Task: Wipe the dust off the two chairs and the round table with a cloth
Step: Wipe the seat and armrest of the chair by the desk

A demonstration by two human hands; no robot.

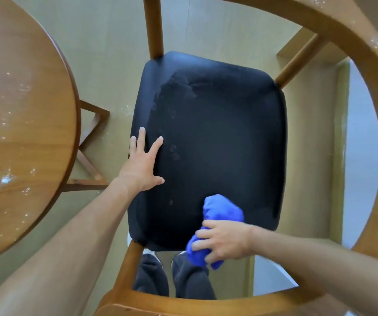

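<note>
Blue cloth point(223, 212) bunched and gripped by right hand point(225, 241) on black chair seat point(217, 137), left hand point(142, 165) laid flat, fingers spread

Chairs: one chair point(210, 137), centre
Tables: one round table point(23, 115), nine o'clock
Cloths: one blue cloth point(220, 215), five o'clock
Hands: two, left hand point(143, 165), right hand point(224, 240)

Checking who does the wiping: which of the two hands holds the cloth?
The right hand, at the seat's near edge, grips the bunched blue cloth. The left hand lies flat on the black seat with straight fingers, holding nothing.
</note>
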